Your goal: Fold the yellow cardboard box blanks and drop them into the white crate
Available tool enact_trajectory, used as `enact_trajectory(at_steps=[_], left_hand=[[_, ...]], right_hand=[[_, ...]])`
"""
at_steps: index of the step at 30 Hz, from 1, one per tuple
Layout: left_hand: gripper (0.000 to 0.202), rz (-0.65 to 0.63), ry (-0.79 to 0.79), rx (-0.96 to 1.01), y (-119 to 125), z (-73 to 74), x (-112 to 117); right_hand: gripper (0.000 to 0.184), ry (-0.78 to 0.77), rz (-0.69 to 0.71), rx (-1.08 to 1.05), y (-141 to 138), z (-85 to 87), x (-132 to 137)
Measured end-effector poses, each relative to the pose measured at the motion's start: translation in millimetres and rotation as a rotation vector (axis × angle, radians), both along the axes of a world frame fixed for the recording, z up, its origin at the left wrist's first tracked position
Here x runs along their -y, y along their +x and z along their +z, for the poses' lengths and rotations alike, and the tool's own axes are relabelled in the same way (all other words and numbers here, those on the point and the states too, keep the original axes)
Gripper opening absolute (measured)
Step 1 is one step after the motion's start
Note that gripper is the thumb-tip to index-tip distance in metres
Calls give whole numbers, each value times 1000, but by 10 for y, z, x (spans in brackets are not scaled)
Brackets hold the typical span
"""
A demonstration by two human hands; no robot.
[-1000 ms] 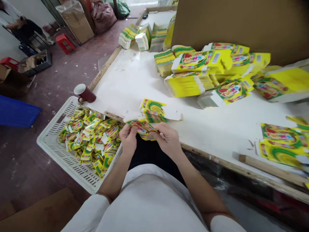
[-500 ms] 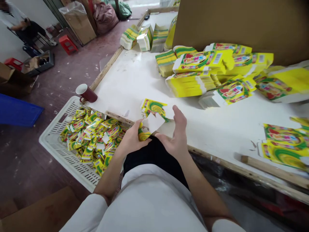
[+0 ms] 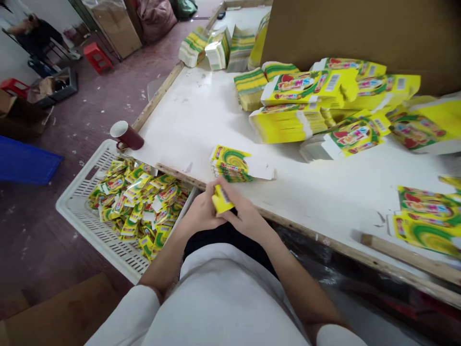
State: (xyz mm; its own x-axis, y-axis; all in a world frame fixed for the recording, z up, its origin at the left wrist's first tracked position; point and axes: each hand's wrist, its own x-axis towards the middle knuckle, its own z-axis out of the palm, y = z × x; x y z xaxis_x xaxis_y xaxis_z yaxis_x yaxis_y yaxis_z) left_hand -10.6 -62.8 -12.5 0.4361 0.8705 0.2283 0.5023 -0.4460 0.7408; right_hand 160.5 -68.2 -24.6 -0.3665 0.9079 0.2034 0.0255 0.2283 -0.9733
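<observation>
A small yellow carton (image 3: 222,200) with a barcode is held between both hands at the table's front edge. My left hand (image 3: 200,210) is closed round its left side. My right hand (image 3: 248,214) grips it from the right, fingers over the top and thumb below. Most of the carton is hidden by the fingers. Just beyond the hands, a short stack of flat printed cartons (image 3: 232,164) lies on the white table (image 3: 180,125), white flaps pointing right. To the left below the table edge, a white plastic basket (image 3: 81,211) holds many small yellow cartons (image 3: 137,202).
A dark red mug (image 3: 127,135) stands at the table's left corner. Bundles of flat cartons (image 3: 288,125) are piled at the back before a cardboard sheet (image 3: 360,33). More cartons (image 3: 427,216) and a wooden strip (image 3: 410,257) lie right. A person (image 3: 34,36) sits far left.
My right hand has moved left and down and closed on the carton. The white flaps that stood up from it no longer show; its yellow barcode face does.
</observation>
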Motion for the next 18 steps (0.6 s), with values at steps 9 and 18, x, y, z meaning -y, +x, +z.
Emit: enact_trajectory(at_steps=[9,18], left_hand=[[65,569,-311,433,63,0,30],[43,612,-372,692,-1,195,-2]], right_hand=[[58,288,-460,184,99,-80,-47],[40,347,-172,345,239,-22,-32]])
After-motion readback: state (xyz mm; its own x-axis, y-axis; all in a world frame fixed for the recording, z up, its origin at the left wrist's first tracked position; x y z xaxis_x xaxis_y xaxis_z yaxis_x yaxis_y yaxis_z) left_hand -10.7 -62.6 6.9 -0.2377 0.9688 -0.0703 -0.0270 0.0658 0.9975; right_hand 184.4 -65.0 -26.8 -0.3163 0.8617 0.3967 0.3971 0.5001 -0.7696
